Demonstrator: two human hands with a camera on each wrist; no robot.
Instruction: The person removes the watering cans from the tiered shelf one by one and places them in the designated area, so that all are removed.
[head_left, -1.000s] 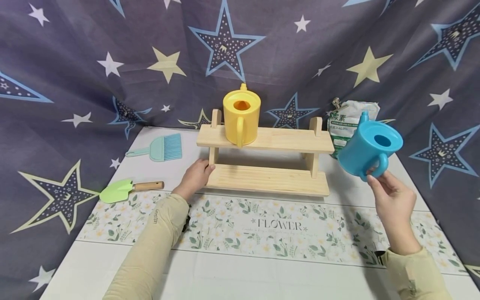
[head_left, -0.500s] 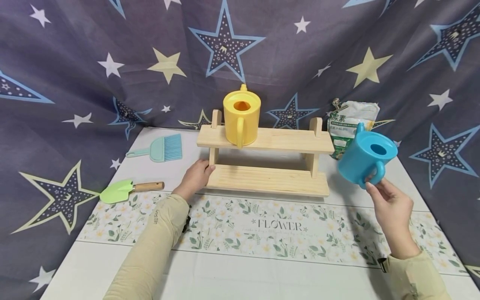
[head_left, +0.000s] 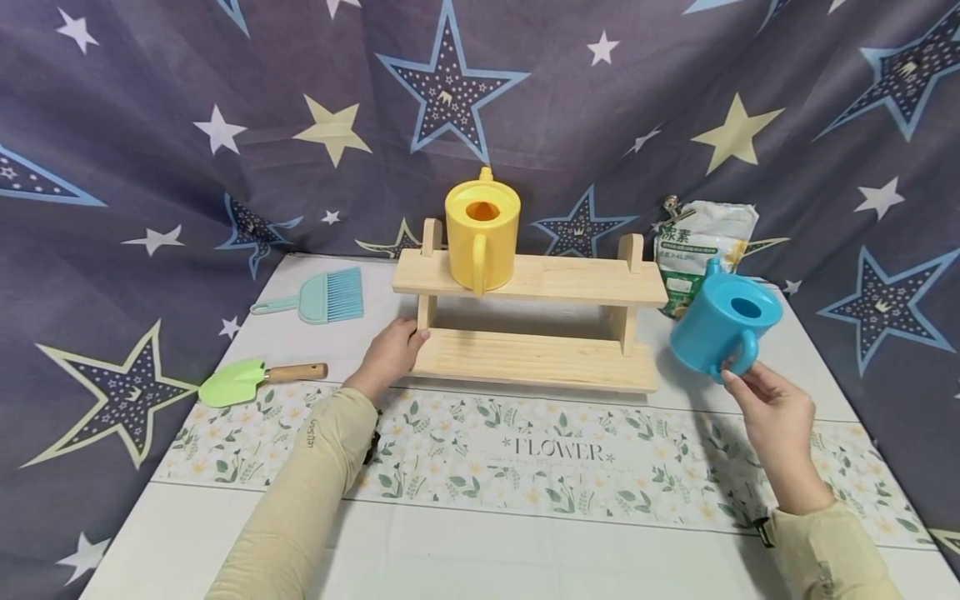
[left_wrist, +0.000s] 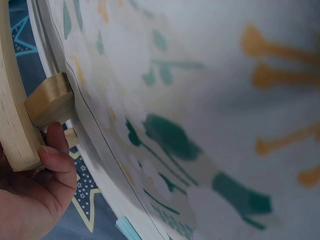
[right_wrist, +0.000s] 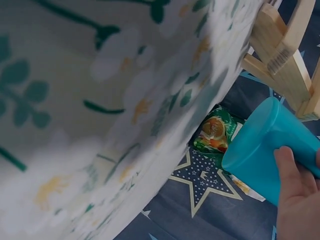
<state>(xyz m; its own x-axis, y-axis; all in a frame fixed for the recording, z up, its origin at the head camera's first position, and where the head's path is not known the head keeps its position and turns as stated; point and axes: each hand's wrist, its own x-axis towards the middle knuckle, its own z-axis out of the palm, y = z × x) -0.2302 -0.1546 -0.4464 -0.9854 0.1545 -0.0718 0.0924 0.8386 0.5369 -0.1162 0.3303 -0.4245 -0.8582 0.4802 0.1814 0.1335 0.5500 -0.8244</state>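
My right hand [head_left: 775, 414] grips the handle of a blue watering can [head_left: 720, 327], which is tilted and held above the table, right of the shelf. In the right wrist view the can's base [right_wrist: 255, 135] shows, with the fingers at its handle. My left hand [head_left: 388, 354] grips the left end of the lower board of a two-tier wooden shelf [head_left: 536, 360]; in the left wrist view the thumb and fingers [left_wrist: 59, 152] curl round the board's end. A yellow watering can [head_left: 483, 237] stands upright on the upper board, left of its middle.
Behind the blue can stands a white-and-green bag [head_left: 682, 258] with a clip on top. On the left lie a teal brush [head_left: 326, 297] and a green trowel [head_left: 236, 383] with a wooden handle. A floral runner [head_left: 540, 467] crosses the table; a star-patterned curtain [head_left: 562, 100] hangs behind.
My right hand has moved the blue watering can down and to the left, closer to the table and shelf. My left hand has stayed at the shelf.
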